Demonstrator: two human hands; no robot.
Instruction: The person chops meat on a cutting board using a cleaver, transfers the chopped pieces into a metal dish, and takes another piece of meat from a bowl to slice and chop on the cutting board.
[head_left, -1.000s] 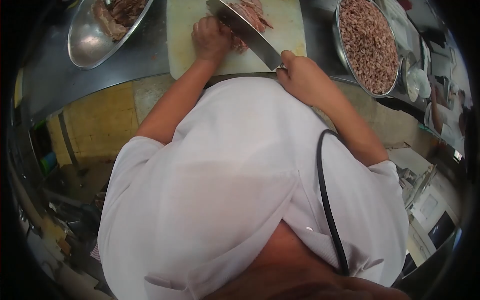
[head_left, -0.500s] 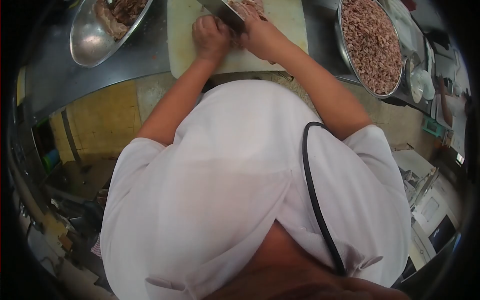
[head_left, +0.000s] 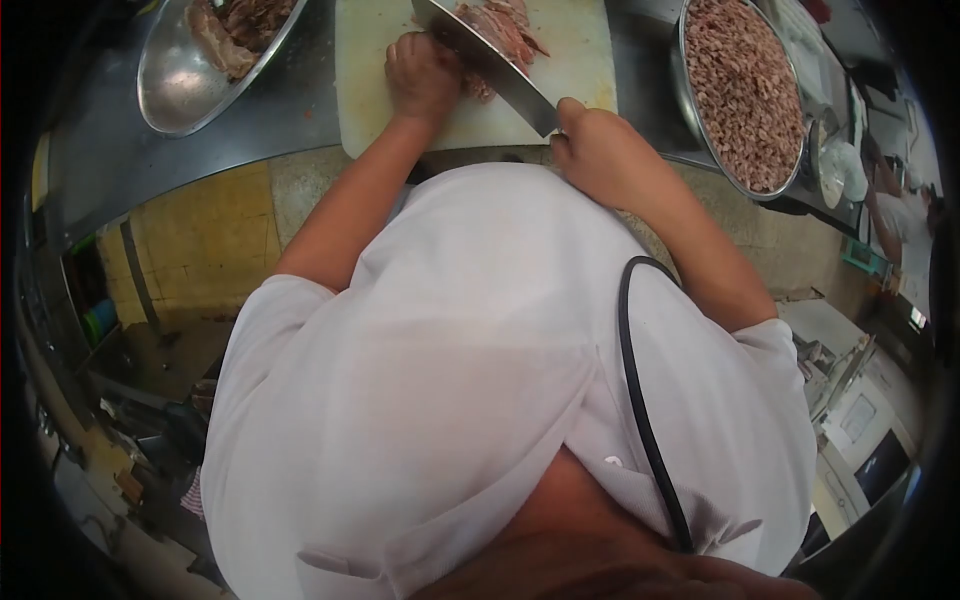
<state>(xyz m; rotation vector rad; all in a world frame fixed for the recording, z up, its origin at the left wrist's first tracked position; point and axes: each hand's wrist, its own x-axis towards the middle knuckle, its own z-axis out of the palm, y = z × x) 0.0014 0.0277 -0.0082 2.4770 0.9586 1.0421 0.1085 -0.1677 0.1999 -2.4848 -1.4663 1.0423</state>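
At the near edge of the white cutting board (head_left: 570, 50), the right hand (head_left: 600, 150) is wrapped tight around the handle of a large knife (head_left: 490, 60), its grip closed on the handle so that none of it shows. The broad blade runs up and left from that fist across the board, and lies against the slab of cooked meat (head_left: 495, 25) near the board's far edge. The left hand (head_left: 422, 72) is curled on the meat just left of the blade, its fingers bent down onto the slab, pinning it; fingertips are hidden, so how close they sit to the edge cannot be told.

To slice well here, the knuckles should probably stay ahead of the tucked fingertips and guide the flat of the blade, while the knife draws through in one long stroke.

On the steel surface (head_left: 250, 125), a metal bowl (head_left: 170, 90) at left holds more meat pieces, and a larger metal basin (head_left: 745, 90) at right is heaped with chopped meat. Another person's arm (head_left: 885, 205) shows at the far right.
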